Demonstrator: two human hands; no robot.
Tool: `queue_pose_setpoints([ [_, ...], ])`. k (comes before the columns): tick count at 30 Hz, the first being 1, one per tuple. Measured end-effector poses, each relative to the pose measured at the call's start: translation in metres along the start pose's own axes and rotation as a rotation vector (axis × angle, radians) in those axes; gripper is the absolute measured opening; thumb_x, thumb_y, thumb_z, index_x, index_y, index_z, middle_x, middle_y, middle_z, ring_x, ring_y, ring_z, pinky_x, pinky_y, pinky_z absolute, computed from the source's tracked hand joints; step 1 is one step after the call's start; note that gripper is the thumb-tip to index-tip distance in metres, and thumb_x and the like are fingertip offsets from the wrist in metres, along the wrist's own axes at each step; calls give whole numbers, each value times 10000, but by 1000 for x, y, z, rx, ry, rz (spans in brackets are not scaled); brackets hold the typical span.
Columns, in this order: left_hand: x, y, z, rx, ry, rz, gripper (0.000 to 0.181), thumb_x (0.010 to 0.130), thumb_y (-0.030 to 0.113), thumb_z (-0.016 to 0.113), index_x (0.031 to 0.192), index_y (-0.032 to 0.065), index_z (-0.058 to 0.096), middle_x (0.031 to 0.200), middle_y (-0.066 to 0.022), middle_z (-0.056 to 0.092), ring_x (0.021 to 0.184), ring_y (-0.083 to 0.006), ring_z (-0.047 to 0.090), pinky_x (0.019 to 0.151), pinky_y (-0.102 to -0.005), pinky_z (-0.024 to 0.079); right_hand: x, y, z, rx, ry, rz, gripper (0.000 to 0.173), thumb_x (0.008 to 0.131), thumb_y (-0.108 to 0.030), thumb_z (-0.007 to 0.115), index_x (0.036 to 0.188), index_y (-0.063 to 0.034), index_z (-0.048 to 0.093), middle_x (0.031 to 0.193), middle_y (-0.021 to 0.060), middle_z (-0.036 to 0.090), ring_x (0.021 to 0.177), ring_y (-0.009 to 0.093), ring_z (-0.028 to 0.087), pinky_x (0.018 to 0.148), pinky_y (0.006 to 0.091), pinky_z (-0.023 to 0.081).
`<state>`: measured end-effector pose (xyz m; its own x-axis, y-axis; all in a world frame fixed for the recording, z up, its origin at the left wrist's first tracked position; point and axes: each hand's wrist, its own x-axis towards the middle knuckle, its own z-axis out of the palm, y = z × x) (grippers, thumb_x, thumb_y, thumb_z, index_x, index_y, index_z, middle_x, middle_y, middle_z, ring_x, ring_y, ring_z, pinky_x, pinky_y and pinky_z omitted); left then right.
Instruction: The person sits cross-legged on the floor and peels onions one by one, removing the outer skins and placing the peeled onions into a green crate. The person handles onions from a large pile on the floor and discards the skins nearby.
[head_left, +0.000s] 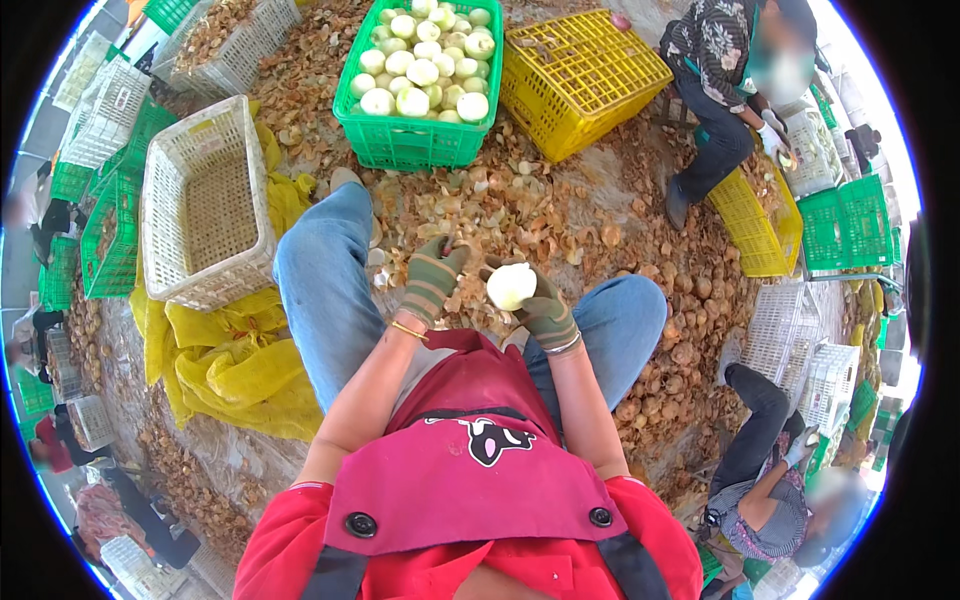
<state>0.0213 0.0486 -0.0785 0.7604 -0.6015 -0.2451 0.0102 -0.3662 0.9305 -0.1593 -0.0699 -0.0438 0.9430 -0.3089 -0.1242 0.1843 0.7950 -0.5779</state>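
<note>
My right hand (541, 304), in a green-and-tan striped glove, holds a peeled white onion (511, 286) above the floor between my knees. In my left hand (435, 277), gloved alike, the fingers are curled round a small tool with a dark reddish handle (448, 246); its blade cannot be made out. The two hands are a short way apart, above my apron's lower edge. Loose brown onion skins (480, 202) lie on the floor under and beyond them. Straight ahead stands a green plastic crate (420, 146) heaped with peeled onions (422, 71).
A white plastic crate (161, 277) stands at left beside yellow mesh sacks (240, 375). An upturned-looking yellow crate (577, 82) is right of the green one. Unpeeled onions (675, 360) lie by my right knee. Co-workers (712, 97) sit at right and far left among more crates.
</note>
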Motion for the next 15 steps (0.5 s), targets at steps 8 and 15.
queue_pose_setpoints([
  [8,-7,-24,-17,694,-281,-126,547,802,353,676,1274,96,577,899,-174,697,823,-337,675,748,-421,519,41,6,-61,419,642,-22,459,849,-104,648,1270,-14,490,1253,202,564,1148,390,567,941,539,537],
  [15,-9,-23,-20,758,-307,-155,532,814,363,647,1280,118,571,975,-170,694,912,-365,659,802,-453,505,129,-4,-51,278,678,55,451,895,-110,647,1307,-37,477,1252,191,570,1132,355,583,927,514,550],
])
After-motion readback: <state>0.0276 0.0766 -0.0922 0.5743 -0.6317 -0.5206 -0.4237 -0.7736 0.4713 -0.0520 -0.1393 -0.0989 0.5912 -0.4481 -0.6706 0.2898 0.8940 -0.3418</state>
